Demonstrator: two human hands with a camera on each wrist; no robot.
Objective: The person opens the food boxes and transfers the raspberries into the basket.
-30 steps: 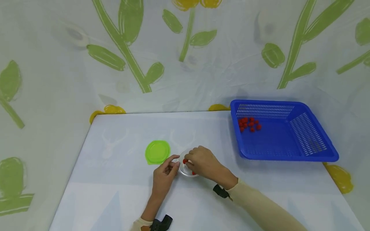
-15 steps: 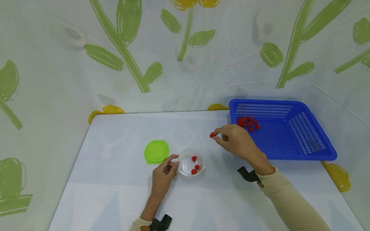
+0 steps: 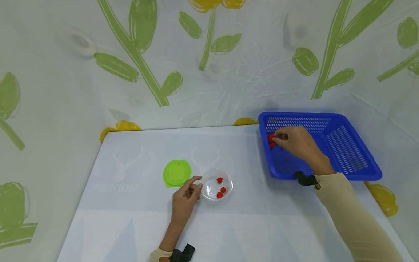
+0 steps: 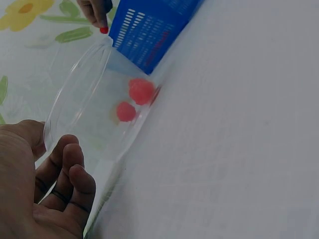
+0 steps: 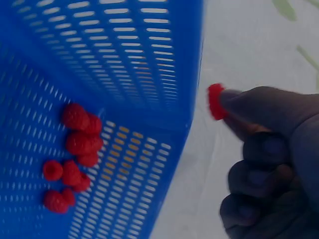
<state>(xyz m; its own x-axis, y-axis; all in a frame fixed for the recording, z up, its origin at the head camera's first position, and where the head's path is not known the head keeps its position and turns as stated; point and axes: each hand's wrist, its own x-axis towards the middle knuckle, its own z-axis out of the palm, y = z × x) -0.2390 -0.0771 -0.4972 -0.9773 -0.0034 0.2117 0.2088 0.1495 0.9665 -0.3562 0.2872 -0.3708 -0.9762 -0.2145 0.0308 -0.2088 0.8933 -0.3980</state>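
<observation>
My left hand [image 3: 186,203] holds the left side of a clear round plastic bowl [image 3: 209,196], thumb and index finger at its rim. Three red raspberries [image 3: 219,180] lie in the bowl. Over the left part of a blue slotted basket [image 3: 314,174] is my right hand [image 3: 298,143]. In the right wrist view its thumb and index finger pinch one raspberry [image 5: 216,101], with the other fingers curled. Several more raspberries [image 5: 75,142] lie in the basket's corner, partly hidden by the hand in the head view.
A bright green lid [image 3: 177,173] lies flat on the white-covered table [image 3: 137,222], left of the bowl. Behind the table hangs a pale sheet [image 3: 248,80] with green leaf prints. The basket stands at the back right, near the table's edge.
My right hand has moved from the bowl up and right to the basket, carrying a raspberry. My left hand has stayed at the bowl's rim.
</observation>
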